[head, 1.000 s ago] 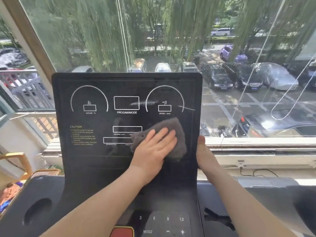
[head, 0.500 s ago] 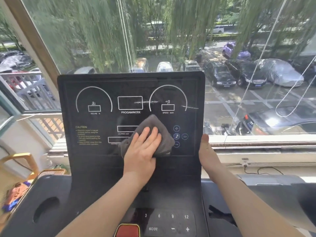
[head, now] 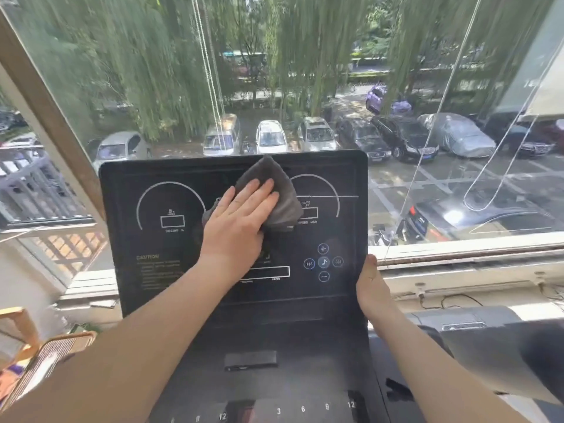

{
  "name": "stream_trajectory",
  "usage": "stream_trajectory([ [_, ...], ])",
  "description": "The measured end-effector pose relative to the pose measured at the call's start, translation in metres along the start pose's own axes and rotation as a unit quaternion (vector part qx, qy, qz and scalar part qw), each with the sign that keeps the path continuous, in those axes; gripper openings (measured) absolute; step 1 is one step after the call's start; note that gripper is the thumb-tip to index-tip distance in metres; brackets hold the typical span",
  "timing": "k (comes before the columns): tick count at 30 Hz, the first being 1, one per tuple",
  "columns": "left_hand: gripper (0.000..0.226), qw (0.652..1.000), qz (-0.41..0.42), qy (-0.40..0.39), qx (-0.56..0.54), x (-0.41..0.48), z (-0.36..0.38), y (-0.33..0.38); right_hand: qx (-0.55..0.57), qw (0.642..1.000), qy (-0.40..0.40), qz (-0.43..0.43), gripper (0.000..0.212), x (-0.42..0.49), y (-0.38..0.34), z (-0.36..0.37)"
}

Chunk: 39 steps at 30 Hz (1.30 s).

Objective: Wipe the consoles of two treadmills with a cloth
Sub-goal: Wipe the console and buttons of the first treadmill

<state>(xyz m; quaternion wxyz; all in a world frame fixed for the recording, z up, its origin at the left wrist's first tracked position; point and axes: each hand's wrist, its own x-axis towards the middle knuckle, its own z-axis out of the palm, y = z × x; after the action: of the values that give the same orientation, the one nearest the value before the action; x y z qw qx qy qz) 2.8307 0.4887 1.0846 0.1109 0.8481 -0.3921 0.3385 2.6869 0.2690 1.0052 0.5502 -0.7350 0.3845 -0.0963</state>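
Behind the glossy black console [head: 183, 285], a window [head: 122, 71] shows willows and parked cars [head: 271, 137]; the left forearm [head: 171, 315] covers the panel's middle. The soft grey cloth [head: 280, 203] has climbed from mid-panel to the top edge (centre), pressed under the flat, straight-fingered left hand [head: 241, 221]. The right hand [head: 374, 288] clasps the console's right edge, its fingers hidden behind.

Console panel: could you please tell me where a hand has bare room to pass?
Bare: the console's left side around the incline dial, and the band below the buttons. Crowded: top centre under left hand and cloth; right edge, gripped by right hand.
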Motion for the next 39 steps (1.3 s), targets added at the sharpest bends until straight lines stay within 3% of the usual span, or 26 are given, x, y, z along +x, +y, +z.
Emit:
stream_trajectory([
  [3,0.073,1.0,-0.005,0.007,-0.014,-0.024,0.017,0.02,-0.086,0.983,0.143,-0.074,0.047,-0.011,-0.017,0.004],
  [5,0.07,0.994,0.098,-0.042,0.005,-0.059,0.033,0.024,-0.112,0.962,0.197,-0.153,0.049,-0.018,-0.034,0.008],
  [8,0.057,0.925,0.342,-0.168,0.016,-0.083,0.037,-0.001,-0.166,0.92,0.212,-0.285,0.053,-0.025,-0.066,0.012],
  [10,0.051,0.885,0.418,-0.204,0.029,-0.067,0.025,-0.027,-0.201,0.895,0.189,-0.352,0.048,-0.026,-0.091,0.014],
  [11,0.051,0.887,0.418,-0.192,0.033,-0.053,0.016,-0.04,-0.218,0.882,0.178,-0.378,0.046,-0.026,-0.105,0.015],
  [14,0.06,0.939,0.323,-0.114,0.042,-0.011,-0.011,-0.078,-0.262,0.843,0.159,-0.442,0.045,-0.026,-0.145,0.024],
  [17,0.073,0.988,0.15,-0.021,0.01,0.002,-0.022,-0.088,-0.315,0.822,0.116,-0.459,0.048,-0.028,-0.185,0.036],
  [20,0.077,0.998,-0.001,0.036,-0.055,-0.028,-0.008,-0.052,-0.396,0.792,0.081,-0.458,0.053,-0.026,-0.208,0.055],
  [22,0.076,0.998,0.019,0.011,-0.055,-0.063,0.009,-0.034,-0.4,0.8,0.079,-0.441,0.053,-0.027,-0.212,0.065],
  [24,0.071,0.99,0.133,-0.045,-0.026,-0.091,0.02,-0.041,-0.383,0.818,0.088,-0.42,0.051,-0.027,-0.212,0.07],
  [27,0.062,0.94,0.315,-0.127,0.022,-0.09,0.008,-0.079,-0.412,0.804,0.136,-0.406,0.057,-0.027,-0.207,0.084],
  [29,0.06,0.932,0.341,-0.118,0.041,-0.066,-0.009,-0.105,-0.415,0.803,0.163,-0.395,0.068,-0.029,-0.205,0.097],
  [31,0.068,0.965,0.25,-0.063,0.049,-0.037,-0.025,-0.126,-0.419,0.802,0.176,-0.386,0.072,-0.029,-0.202,0.106],
  [33,0.076,0.994,0.107,-0.009,0.026,-0.02,-0.035,-0.133,-0.433,0.794,0.184,-0.385,0.068,-0.028,-0.199,0.107],
  [36,0.077,0.997,-0.054,0.052,-0.033,-0.023,-0.027,-0.099,-0.445,0.781,0.19,-0.395,0.064,-0.026,-0.196,0.104],
  [39,0.075,0.993,-0.082,0.053,-0.062,-0.054,-0.003,-0.054,-0.439,0.781,0.197,-0.397,0.062,-0.025,-0.197,0.105],
])
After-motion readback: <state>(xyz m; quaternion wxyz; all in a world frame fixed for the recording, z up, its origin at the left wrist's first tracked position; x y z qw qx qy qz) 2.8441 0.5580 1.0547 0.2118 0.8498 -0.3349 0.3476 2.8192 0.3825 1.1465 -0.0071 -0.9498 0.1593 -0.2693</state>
